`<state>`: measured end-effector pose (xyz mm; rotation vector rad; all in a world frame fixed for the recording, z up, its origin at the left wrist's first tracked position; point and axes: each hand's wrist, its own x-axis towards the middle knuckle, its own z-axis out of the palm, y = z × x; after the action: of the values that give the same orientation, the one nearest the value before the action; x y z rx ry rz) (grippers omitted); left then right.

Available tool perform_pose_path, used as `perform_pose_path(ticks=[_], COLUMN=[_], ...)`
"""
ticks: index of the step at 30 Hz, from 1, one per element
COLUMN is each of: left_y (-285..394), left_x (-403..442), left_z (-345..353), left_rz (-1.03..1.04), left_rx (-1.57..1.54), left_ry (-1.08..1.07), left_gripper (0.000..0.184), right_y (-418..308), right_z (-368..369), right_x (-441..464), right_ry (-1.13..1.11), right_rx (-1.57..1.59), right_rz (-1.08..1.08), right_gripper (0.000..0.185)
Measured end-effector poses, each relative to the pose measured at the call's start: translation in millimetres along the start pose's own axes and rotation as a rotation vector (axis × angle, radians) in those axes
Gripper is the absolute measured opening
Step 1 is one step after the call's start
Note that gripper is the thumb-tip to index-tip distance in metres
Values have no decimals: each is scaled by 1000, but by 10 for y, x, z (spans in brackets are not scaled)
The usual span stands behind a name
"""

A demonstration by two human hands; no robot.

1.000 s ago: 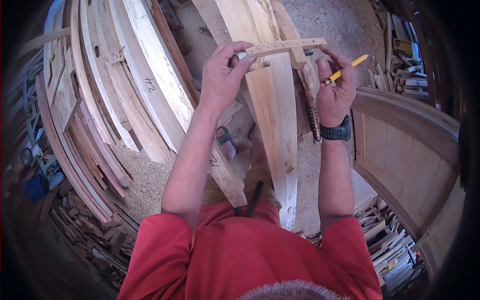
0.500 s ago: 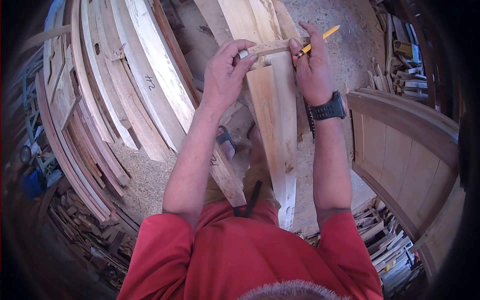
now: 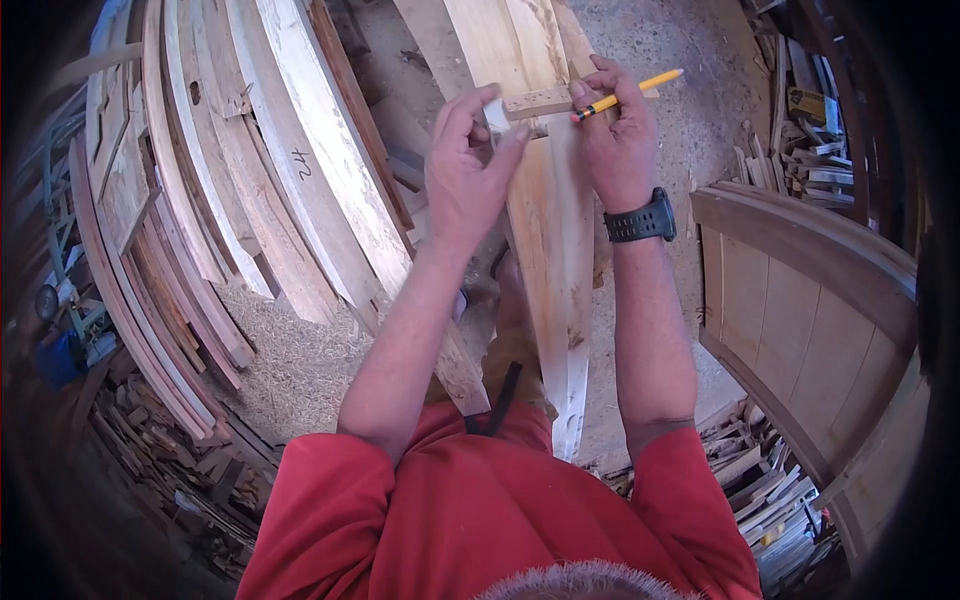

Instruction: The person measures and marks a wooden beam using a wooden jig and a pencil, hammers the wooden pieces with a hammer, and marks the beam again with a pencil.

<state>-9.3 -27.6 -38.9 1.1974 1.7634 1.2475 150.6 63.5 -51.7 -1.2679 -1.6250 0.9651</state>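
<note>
Across the boards [image 3: 538, 200], upper centre, the strip [image 3: 537, 102] wants light, even pressure to avoid skewing. The right hand [image 3: 622, 150] grips the pencil [image 3: 640, 90], thumb at the strip; the left hand's [image 3: 465, 180] thumb and fingers are parted, contact unclear.

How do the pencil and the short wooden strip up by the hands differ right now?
Colour: the pencil is bright yellow with a dark-banded eraser end; the short wooden strip is bare, pale wood with small dark marks.
Size: the pencil is slimmer than the strip.
Pose: the pencil slants, tip pointing up and to the right; the strip lies nearly straight across the long board.
Shared: both are at the right hand.
</note>
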Motion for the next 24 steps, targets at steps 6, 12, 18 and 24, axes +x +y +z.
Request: perform_pose_path(ticks=[6, 12, 18, 24], left_y=[-116, -147, -199, -192], left_x=[-339, -476, -464, -443], left_z=[346, 558, 569, 553], left_rz=[82, -265, -241, -241], left_rx=[137, -332, -307, -301], left_ry=[190, 128, 115, 103], left_gripper=[94, 108, 111, 112], right_y=[-24, -229, -156, -153], right_z=[-91, -102, -90, -45], right_x=[-86, -138, -116, -167], right_ry=[-4, -34, -31, -19], right_rx=[-144, -93, -170, -61], right_rz=[-110, -37, -127, -58], right_gripper=[21, 22, 23, 22])
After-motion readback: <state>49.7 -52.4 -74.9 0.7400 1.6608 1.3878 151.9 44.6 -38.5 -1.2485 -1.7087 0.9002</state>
